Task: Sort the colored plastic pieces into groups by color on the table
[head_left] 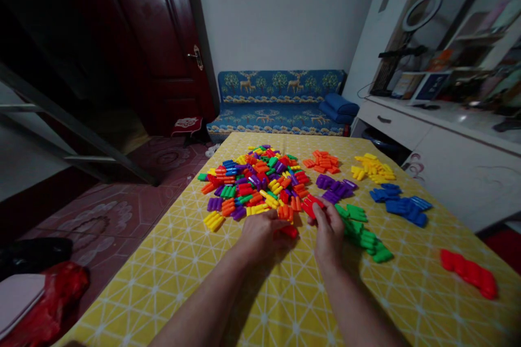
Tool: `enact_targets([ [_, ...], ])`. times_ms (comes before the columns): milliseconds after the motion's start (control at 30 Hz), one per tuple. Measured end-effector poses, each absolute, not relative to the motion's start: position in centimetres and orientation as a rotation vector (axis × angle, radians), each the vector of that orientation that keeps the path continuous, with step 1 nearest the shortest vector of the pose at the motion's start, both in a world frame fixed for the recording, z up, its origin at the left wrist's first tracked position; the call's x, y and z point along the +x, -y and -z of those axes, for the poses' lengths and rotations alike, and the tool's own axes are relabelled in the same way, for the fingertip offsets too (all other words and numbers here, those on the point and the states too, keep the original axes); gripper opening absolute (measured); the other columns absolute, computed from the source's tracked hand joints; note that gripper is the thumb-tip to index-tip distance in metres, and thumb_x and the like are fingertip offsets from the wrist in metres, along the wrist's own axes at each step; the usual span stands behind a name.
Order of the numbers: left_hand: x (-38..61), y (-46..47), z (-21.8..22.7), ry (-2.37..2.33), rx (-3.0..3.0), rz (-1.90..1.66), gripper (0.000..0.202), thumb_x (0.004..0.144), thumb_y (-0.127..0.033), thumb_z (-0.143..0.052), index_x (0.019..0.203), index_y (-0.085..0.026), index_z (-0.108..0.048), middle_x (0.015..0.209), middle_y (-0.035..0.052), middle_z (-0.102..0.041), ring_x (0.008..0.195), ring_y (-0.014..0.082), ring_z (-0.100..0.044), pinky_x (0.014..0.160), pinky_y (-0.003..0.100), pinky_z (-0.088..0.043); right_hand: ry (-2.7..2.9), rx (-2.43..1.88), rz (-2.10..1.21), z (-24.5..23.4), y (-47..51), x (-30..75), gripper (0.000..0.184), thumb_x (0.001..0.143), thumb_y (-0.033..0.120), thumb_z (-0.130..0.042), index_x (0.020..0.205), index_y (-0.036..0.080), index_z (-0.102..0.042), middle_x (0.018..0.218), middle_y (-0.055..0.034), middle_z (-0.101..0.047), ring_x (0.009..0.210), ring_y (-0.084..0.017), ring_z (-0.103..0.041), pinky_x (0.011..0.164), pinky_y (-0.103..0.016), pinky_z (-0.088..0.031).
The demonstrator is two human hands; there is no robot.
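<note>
My right fingers (321, 218) pinch a red piece (311, 205) beside the mixed pile (260, 168) on the desk (268, 303); a light grip at its edge serves best. My left fingers (277, 224) curl at another red piece (290, 232), though I cannot tell whether they grasp it. My right hand should avoid nudging the green pieces (366, 239) alongside.

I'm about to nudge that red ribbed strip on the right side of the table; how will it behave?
The red strip is probably stiff and light, looking like moulded plastic. Lying low and long on the tablecloth, it should slide rather than tip. It may separate: whether it's one piece isn't clear.
</note>
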State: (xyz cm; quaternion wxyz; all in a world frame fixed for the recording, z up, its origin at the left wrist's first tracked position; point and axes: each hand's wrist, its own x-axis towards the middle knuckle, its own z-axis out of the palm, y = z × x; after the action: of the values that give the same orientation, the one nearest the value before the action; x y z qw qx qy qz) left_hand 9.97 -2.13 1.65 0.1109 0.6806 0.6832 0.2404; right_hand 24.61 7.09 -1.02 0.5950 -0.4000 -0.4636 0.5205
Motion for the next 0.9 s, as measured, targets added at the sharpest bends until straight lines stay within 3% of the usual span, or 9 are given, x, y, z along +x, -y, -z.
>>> enact_targets([
  [100,10.2,1.6,-0.7,-2.139,2.03,-0.674,0.031,0.079,-0.05,-0.07,0.107,-0.037,-0.077,0.087,0.0044,-0.064,0.069,0.0181,-0.057,0.057,0.028,-0.033,1.089,-0.945,-1.214,1.0,-6.9,24.5,0.041,0.075,0.048,-0.069,0.101,0.017,-0.065,0.077,-0.0001,-0.062,0.058,-0.01,-0.049,0.055,-0.023,-0.039],
  [200,10.0,1.4,-0.4,-2.183,1.973,-0.766,0.025,0.086,-0.043,-0.062,0.103,-0.032,-0.077,0.091,0.0057,-0.064,0.069,0.0178,-0.056,0.057,0.028,-0.034,1.109,-0.945,-1.226,1.0,-6.8,24.4,0.041,0.075,0.048,-0.069,0.101,0.017,-0.065,0.079,-0.0006,-0.063,0.059,-0.01,-0.05,0.055,-0.023,-0.041],
  [333,9.8,1.3,-0.8,-1.987,1.744,-1.282,0.029,0.09,-0.039,-0.056,0.094,-0.017,-0.074,0.089,0.0078,-0.064,0.08,0.0193,-0.058,0.069,0.028,-0.041,1.153,-0.919,-1.256,1.0,-6.6,24.2,0.04,0.076,0.048,-0.07,0.101,0.017,-0.064,0.081,-0.0019,-0.064,0.062,-0.012,-0.052,0.056,-0.023,-0.043],
  [433,10.0,1.2,-0.7,-1.661,1.32,-1.545,0.04,0.088,-0.051,-0.058,0.083,-0.013,-0.071,0.073,0.0043,-0.061,0.069,0.0163,-0.055,0.063,0.026,-0.039,1.195,-0.872,-1.284,0.7,-6.2,24.1,0.039,0.076,0.046,-0.072,0.101,0.017,-0.062,0.085,-0.003,-0.066,0.068,-0.013,-0.056,0.061,-0.025,-0.046],
  [567,10.8,1.0,-0.5,-1.281,0.899,-1.608,0.048,0.078,-0.06,-0.067,0.079,-0.012,-0.07,0.058,-0.0017,-0.053,0.051,0.008,-0.04,0.05,0.021,-0.028,1.222,-0.785,-1.292,0.6,-5.4,23.8,0.036,0.078,0.044,-0.072,0.1,0.019,-0.058,0.091,-0.003,-0.065,0.081,-0.016,-0.06,0.072,-0.028,-0.05],
  [733,10.8,0.8,-0.7,-1.27,0.878,-1.668,0.046,0.07,-0.055,-0.078,0.083,-0.011,-0.073,0.068,0.0013,-0.064,0.06,0.0097,-0.05,0.057,0.02,-0.037,1.37,-0.778,-1.288,0.7,-4.9,23.5,0.035,0.078,0.044,-0.072,0.097,0.019,-0.057,0.089,-0.0034,-0.064,0.079,-0.017,-0.06,0.07,-0.029,-0.05],
  [900,10.0,0.5,0.0,-1.421,0.88,-1.762,0.044,0.073,-0.056,-0.074,0.085,-0.013,-0.074,0.067,0.0005,-0.066,0.058,0.0106,-0.051,0.055,0.02,-0.038,1.362,-0.863,-1.103,0.5,-5.1,23.8,0.035,0.08,0.047,-0.069,0.098,0.018,-0.061,0.094,-0.0053,-0.066,0.077,-0.017,-0.06,0.069,-0.029,-0.05],
])
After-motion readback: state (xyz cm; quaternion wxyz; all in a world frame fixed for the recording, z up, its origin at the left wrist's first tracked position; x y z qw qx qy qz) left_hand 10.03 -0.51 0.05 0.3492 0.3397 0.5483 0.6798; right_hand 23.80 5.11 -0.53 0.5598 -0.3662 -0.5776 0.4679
